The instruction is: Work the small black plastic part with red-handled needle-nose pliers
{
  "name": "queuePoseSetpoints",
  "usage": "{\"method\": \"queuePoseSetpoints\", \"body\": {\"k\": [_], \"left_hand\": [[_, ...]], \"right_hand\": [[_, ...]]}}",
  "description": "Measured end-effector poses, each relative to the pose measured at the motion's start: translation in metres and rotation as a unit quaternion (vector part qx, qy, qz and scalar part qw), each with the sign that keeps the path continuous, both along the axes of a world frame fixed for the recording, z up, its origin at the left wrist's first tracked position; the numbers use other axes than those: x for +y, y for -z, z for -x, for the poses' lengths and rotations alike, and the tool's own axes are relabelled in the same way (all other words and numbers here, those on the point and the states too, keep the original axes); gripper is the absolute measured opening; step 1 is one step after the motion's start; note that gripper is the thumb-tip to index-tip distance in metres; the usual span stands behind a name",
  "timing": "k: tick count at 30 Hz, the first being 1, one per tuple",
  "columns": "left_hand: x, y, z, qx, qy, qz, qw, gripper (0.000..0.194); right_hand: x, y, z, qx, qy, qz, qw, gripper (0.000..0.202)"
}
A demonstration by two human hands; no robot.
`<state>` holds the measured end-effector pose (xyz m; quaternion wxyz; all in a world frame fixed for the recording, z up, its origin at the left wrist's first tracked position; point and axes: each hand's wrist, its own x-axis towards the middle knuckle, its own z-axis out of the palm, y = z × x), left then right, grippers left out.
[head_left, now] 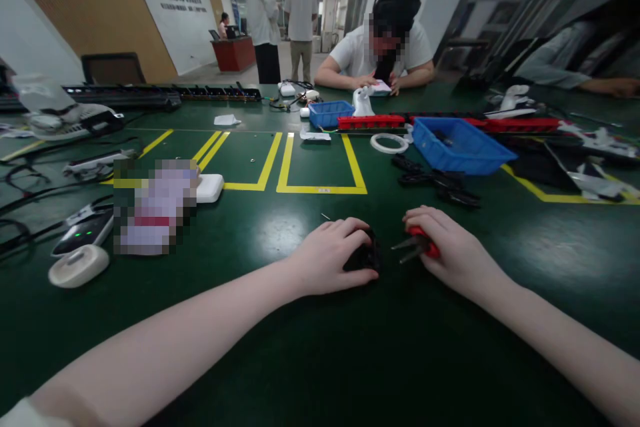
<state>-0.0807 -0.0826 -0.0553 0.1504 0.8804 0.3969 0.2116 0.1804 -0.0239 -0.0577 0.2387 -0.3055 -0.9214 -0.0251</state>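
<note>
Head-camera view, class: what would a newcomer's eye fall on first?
Probably the hands at mid-table: the left hand around a black object, the right hand holding a red-handled tool, its metal tips toward the left. Next, beyond them, the yellow tape outlines and, farther right, the larger blue bin.

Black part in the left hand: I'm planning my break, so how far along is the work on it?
Done: no finished step can be made out on the black part, mostly hidden by fingers.
In hand: the left hand holds it; the right hand grips a red-handled tool.
Left: the tool's prongs are apart from it; how much remains I can't tell.
</note>
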Motion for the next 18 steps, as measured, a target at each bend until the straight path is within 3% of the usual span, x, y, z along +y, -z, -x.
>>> {"method": "queuePoseSetpoints", "body": {"k": [9,14,18], "left_hand": [[0.0,0.002,-0.002,-0.019,-0.014,0.018,1.0,0.031],[0.001,0.006,-0.002,0.006,-0.006,0.023,1.0,0.042],[0.002,0.006,-0.002,-0.001,-0.013,0.037,0.999,0.04]], "right_hand": [[0.012,0.009,0.018,0.029,0.038,0.014,0.999,0.021],[0.012,0.006,0.015,0.02,0.044,0.001,0.999,0.013],[0.011,0.002,0.013,-0.002,0.033,0.005,0.999,0.023]]}}
